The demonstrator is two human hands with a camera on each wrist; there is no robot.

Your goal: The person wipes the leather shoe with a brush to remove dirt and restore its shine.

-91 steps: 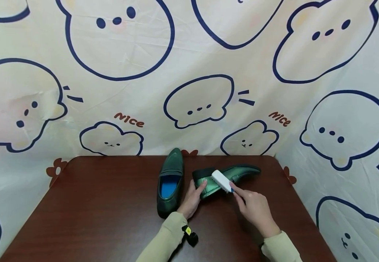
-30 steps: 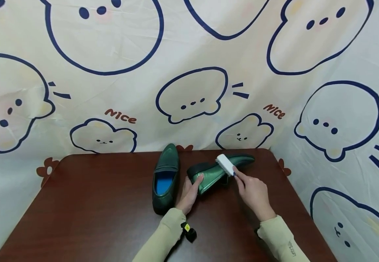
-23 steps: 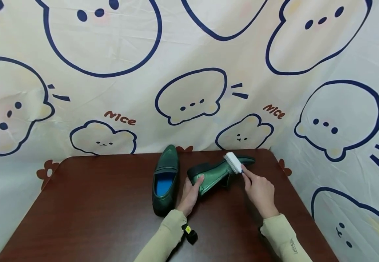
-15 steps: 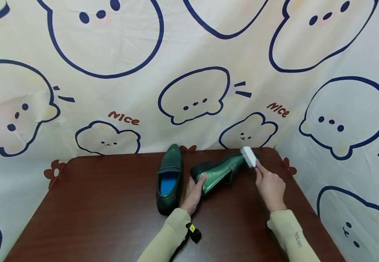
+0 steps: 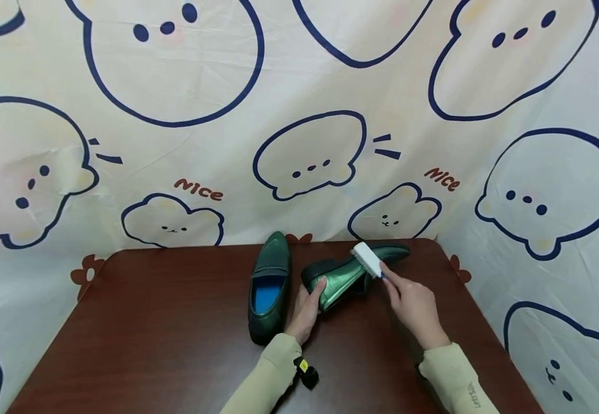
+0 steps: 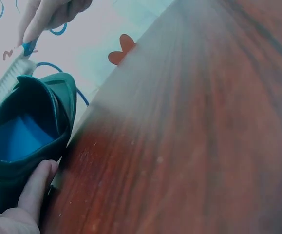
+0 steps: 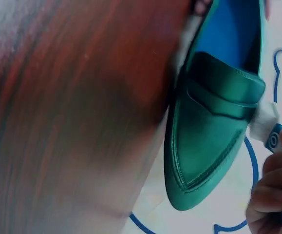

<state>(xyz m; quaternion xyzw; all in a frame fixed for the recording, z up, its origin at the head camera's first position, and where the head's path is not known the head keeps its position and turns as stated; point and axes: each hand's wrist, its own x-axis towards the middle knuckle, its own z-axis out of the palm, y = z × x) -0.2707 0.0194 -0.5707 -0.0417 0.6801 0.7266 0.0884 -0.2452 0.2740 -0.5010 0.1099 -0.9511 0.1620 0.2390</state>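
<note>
A green loafer (image 5: 339,282) lies tipped on its side, toe to the right, near the back of the table. My left hand (image 5: 304,311) grips it at the heel, with the thumb on the upper. In my right hand (image 5: 415,305) is the handle of a white brush (image 5: 367,260), whose bristles are against the shoe's side around the middle. The right wrist view shows the blue part of the brush (image 7: 274,137) in the curled fingers, beside the loafer's vamp (image 7: 204,141). Blue lining (image 6: 21,138) shows inside the held loafer in the left wrist view.
The matching green loafer (image 5: 271,287) stands upright on its sole left of my left hand, its toe at the back edge. Beneath is a brown wooden table (image 5: 175,322). A cartoon-printed cloth (image 5: 217,149) hangs close behind the table and along its right side.
The brush slid along the shoe's side toward the toe, then came back left to the middle. My left hand kept its grip at the heel; the other loafer stayed put.
</note>
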